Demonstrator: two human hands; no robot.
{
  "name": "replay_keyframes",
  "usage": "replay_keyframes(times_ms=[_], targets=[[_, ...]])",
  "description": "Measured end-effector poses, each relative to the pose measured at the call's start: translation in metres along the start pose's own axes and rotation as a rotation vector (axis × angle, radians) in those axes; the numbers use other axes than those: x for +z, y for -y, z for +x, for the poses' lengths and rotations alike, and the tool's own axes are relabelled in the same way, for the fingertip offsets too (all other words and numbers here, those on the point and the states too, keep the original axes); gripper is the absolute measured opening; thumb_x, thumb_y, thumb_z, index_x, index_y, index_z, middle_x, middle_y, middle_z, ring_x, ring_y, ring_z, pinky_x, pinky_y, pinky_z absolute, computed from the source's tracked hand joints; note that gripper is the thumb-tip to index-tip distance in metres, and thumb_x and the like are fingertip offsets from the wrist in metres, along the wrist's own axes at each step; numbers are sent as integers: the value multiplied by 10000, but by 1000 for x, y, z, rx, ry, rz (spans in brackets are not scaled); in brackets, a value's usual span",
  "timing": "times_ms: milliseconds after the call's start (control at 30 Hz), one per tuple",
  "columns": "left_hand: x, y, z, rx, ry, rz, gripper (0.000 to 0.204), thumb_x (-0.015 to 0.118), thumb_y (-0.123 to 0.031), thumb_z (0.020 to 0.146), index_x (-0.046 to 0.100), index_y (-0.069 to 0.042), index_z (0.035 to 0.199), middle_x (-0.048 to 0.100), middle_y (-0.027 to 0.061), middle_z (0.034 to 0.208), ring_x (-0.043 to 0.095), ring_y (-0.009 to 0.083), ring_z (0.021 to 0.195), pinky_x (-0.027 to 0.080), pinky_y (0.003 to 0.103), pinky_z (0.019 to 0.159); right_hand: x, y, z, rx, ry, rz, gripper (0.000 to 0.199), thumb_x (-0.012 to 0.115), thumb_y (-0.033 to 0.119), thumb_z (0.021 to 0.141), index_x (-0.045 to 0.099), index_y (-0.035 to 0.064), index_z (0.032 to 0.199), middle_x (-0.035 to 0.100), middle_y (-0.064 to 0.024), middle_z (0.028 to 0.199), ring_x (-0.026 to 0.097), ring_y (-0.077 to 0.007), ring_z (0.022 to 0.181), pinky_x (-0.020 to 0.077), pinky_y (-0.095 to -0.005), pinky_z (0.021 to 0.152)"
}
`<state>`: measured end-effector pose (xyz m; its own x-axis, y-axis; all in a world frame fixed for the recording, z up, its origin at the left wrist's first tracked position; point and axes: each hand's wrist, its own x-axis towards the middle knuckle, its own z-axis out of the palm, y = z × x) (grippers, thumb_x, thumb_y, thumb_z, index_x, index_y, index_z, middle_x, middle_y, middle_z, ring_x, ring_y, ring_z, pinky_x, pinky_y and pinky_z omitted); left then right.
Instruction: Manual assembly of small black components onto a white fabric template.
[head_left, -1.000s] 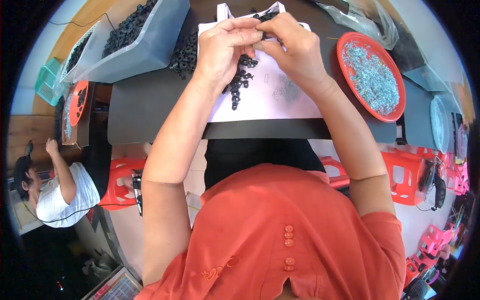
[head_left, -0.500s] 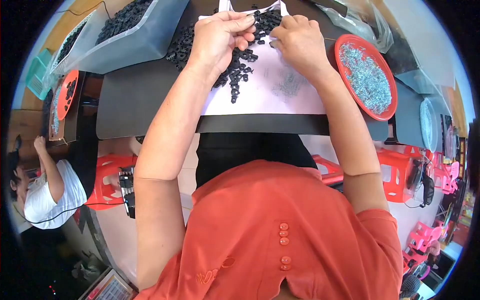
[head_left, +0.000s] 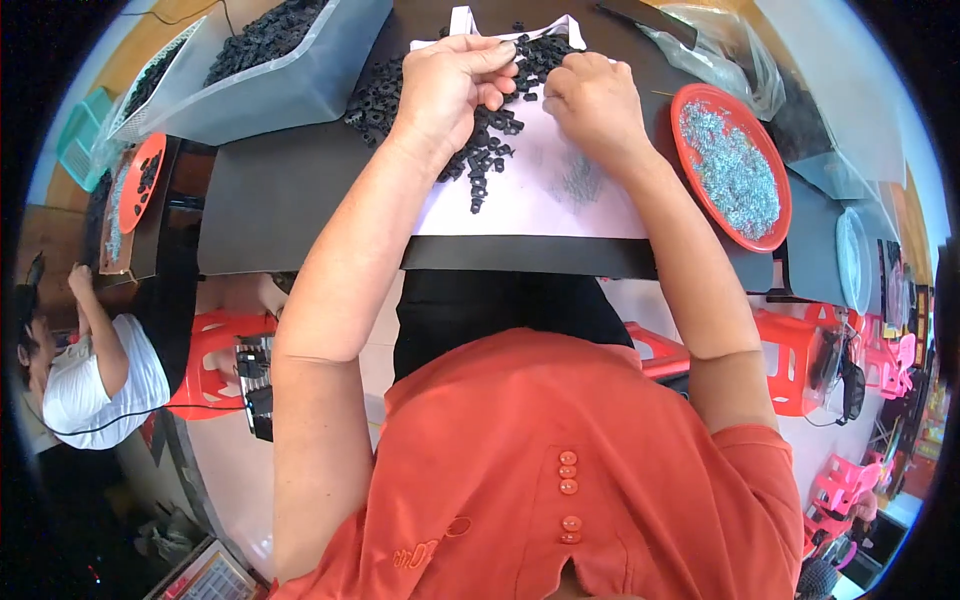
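Note:
My left hand (head_left: 450, 88) is closed in a pinch, thumb against forefinger, with a small black plastic part (head_left: 522, 44) at its tips. My right hand (head_left: 598, 105) is close beside it with curled fingers; whatever they hold is hidden. Both hands are above a pale lilac cloth bag (head_left: 515, 200) with handles, laid flat on the dark table. Many loose black plastic parts (head_left: 378, 105) lie heaped under and left of my left hand, and a short trail of them runs towards me. Below my right hand, a small patch of tiny shiny pieces (head_left: 580, 182) rests on the bag.
A red plate (head_left: 782, 200) full of tiny shiny pieces stands right of the bag. At the back left is a translucent bin (head_left: 300, 95) of black parts. Clear plastic bags (head_left: 735, 60) lie at the back right. A person in white (head_left: 110, 370) works at far left.
The whole view has shifted slightly. My right hand's fingers have curled in, and the dark bit seen at their tips before no longer shows. My left hand keeps its pinch.

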<state>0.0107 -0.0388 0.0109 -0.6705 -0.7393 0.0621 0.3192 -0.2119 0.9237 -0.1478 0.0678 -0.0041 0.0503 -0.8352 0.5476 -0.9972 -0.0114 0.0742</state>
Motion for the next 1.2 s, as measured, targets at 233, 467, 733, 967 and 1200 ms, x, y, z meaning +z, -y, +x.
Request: replay_keyframes(times_ms=[233,467,733,967,1200], targets=[[3,4,2,91,-60,-152,149,640,-50,879,621,84,944,653,145,827,658,207,731,560,287,653,-22,25,9,308,-9,765,144,640,191,803,668,51,826,637,-140,837,630,-338,776,473,-439,704],[2,6,2,130,-120,-118,201,602,-127,917,600,62,985,656,163,892,666,275,851,541,353,777,-23,16,12,51,5,365,132,596,201,835,653,82,835,645,-130,861,632,-353,805,492,-463,711],[0,-5,-4,37,-134,-217,105,619,-105,887,594,-4,874,636,115,765,635,228,686,505,316,649,-38,37,-17,-189,143,336,64,646,117,722,670,101,779,621,-75,821,627,-270,837,472,-422,724],[1,2,0,70,-138,-171,106,619,-92,886,593,11,881,631,124,737,630,227,617,500,299,564,-31,42,-23,-228,143,304,144,686,80,710,666,72,853,569,-71,783,578,-271,815,421,-391,708],[1,0,-2,65,-141,-197,111,620,-96,887,590,9,869,629,124,732,630,229,618,500,297,560,-31,55,-25,-275,115,127,66,620,84,719,646,78,779,607,-66,816,601,-252,823,432,-388,705]])
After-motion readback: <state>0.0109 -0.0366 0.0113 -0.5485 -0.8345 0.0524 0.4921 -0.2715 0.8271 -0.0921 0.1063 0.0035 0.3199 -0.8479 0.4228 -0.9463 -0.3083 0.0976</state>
